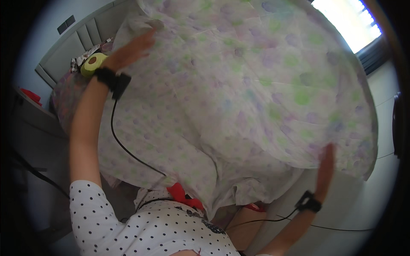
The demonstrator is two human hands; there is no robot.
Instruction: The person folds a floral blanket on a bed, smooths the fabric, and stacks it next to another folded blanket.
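Note:
A large pale quilt with purple and green blotches fills the middle, billowing and raised at the far side, with its near folds hanging in front of my body. At its far left edge my left hand reaches out, fingers stretched and somewhat apart, though blurred. My right hand points upward at the quilt's lower right edge. Motion smears its fingers, so I cannot tell whether they grip the cloth. Each wrist carries a black strap with a small device and cable.
A bed with a grey padded headboard stands at far left, an avocado-shaped cushion on it. A red item lies on a grey cabinet at left. Black cables trail from my wrists. A bright window is at upper right.

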